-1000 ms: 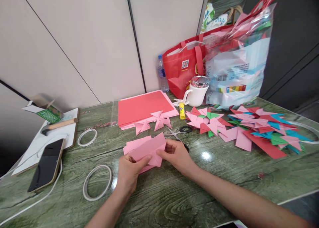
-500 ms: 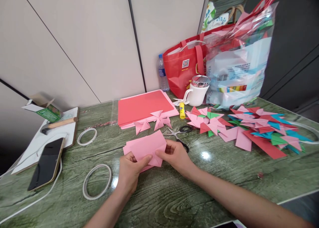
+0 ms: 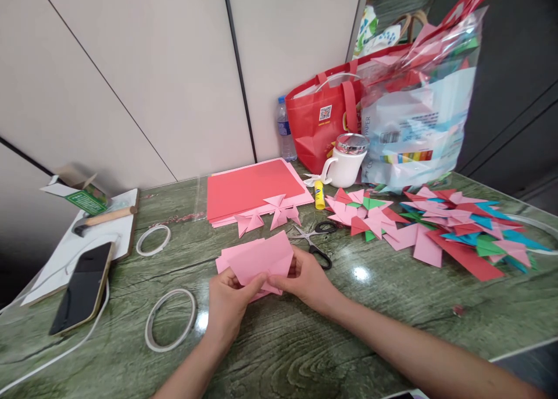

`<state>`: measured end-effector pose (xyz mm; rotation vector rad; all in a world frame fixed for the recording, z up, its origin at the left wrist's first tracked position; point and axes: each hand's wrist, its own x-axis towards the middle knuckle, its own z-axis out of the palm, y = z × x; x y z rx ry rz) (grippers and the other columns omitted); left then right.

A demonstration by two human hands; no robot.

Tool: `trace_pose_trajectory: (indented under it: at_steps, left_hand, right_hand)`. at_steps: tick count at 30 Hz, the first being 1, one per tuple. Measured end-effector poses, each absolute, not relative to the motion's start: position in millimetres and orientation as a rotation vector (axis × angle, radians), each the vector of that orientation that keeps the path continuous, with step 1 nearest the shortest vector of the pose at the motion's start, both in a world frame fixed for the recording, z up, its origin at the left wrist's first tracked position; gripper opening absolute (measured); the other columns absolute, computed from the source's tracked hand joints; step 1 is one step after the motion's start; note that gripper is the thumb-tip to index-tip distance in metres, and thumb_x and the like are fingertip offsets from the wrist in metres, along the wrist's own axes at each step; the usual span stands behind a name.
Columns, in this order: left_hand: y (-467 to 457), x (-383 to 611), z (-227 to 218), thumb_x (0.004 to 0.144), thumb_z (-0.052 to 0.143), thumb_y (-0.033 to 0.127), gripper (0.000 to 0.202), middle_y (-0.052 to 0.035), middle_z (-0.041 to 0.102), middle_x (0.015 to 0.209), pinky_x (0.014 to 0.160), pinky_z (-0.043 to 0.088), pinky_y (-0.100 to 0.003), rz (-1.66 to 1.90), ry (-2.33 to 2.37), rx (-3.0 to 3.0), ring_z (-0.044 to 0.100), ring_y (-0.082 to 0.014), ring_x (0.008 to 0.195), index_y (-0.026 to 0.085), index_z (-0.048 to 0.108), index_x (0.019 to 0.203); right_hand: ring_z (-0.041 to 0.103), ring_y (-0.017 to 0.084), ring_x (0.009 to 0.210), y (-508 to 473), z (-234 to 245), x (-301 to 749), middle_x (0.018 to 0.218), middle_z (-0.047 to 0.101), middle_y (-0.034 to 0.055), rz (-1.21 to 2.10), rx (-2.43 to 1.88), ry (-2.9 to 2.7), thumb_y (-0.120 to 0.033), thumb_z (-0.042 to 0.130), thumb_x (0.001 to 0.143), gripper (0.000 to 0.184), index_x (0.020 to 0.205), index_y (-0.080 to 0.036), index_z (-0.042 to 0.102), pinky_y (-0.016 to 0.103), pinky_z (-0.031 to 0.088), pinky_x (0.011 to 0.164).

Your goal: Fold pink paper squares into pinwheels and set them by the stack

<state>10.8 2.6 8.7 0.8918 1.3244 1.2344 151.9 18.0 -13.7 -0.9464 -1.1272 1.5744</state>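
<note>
A folded pink paper (image 3: 261,259) is held just above the green table (image 3: 305,341) between both hands. My left hand (image 3: 229,306) pinches its lower left edge with thumb on top. My right hand (image 3: 307,280) grips its lower right corner, fingers curled around the fold. A few more pink sheets lie under it on the table. Scissors (image 3: 316,249) lie just behind my right hand. Folded pink pinwheel shapes (image 3: 265,214) rest on the front edge of a stack of red and pink paper (image 3: 253,187).
Two white tape rings (image 3: 170,319) (image 3: 152,240) and a phone (image 3: 82,287) on a clipboard lie at left. A pile of coloured paper pinwheels (image 3: 436,227), a yellow glue stick (image 3: 318,194), a white mug (image 3: 346,161), a water bottle (image 3: 285,129), a red bag (image 3: 325,117) and a plastic bag (image 3: 418,108) stand at right.
The pink paper has turned a little in my hands, and my right hand's fingers have shifted along its right edge toward the left hand. Everything else on the table stayed put.
</note>
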Motion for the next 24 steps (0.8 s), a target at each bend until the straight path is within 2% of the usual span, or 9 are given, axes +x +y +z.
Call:
trace_pose_trajectory:
  at_steps: [5,8,14,18,21,24]
  left_hand:
    - [2.9,10.0,11.7,0.055,0.078,0.023,0.028,-0.007,0.073,0.072,0.059,0.056,-0.028,1.16,1.228,0.927,0.066,-0.019,0.059,0.011,0.07,0.079]
    - [4.4,8.1,12.8,0.058,0.076,0.028,0.025,-0.0078,0.073,0.067,0.062,0.056,-0.031,1.069,1.192,0.911,0.067,-0.02,0.058,0.011,0.071,0.075]
    - [5.4,5.5,11.5,0.056,0.077,0.027,0.023,-0.008,0.073,0.068,0.066,0.055,-0.032,1.047,1.189,0.87,0.068,-0.0209,0.061,0.011,0.072,0.072]
    - [5.2,5.4,8.9,0.054,0.079,0.027,0.021,-0.0079,0.073,0.067,0.067,0.055,-0.033,1.093,1.202,0.872,0.068,-0.0218,0.062,0.011,0.071,0.066]
    - [6.8,4.4,8.8,0.054,0.078,0.028,0.024,-0.0077,0.073,0.069,0.067,0.055,-0.033,1.087,1.21,0.887,0.068,-0.0215,0.062,0.011,0.072,0.07]
    - [8.8,1.9,10.3,0.054,0.078,0.031,0.023,-0.0055,0.071,0.061,0.063,0.055,-0.031,1.064,1.262,0.941,0.067,-0.0207,0.059,0.012,0.07,0.064]
  right_hand:
    - [0.065,0.022,0.086,20.4,-10.2,155.7,0.096,0.069,0.0077,1.595,-0.936,-1.049,-0.018,0.073,0.059,0.04,0.094,-0.015,0.056,0.036,0.051,0.078]
    - [0.065,0.023,0.087,22.3,-10.2,158.1,0.095,0.069,0.0072,1.584,-0.952,-1.034,-0.021,0.074,0.058,0.042,0.095,-0.016,0.056,0.037,0.051,0.079]
    - [0.066,0.022,0.085,23.5,-11.8,158.7,0.093,0.07,0.0065,1.581,-0.957,-1.054,-0.021,0.074,0.058,0.043,0.095,-0.017,0.055,0.036,0.052,0.077]
    - [0.066,0.022,0.085,23.5,-10.9,158.3,0.093,0.07,0.0058,1.58,-0.97,-1.061,-0.021,0.074,0.057,0.045,0.097,-0.017,0.054,0.036,0.052,0.077]
    - [0.066,0.022,0.086,23.9,-9.7,159.5,0.094,0.07,0.0065,1.576,-0.973,-1.049,-0.022,0.075,0.057,0.046,0.097,-0.017,0.053,0.036,0.052,0.078]
    - [0.065,0.022,0.087,24.6,-9.4,161.0,0.097,0.069,0.0072,1.566,-0.961,-1.042,-0.022,0.075,0.057,0.047,0.099,-0.017,0.053,0.036,0.052,0.078]
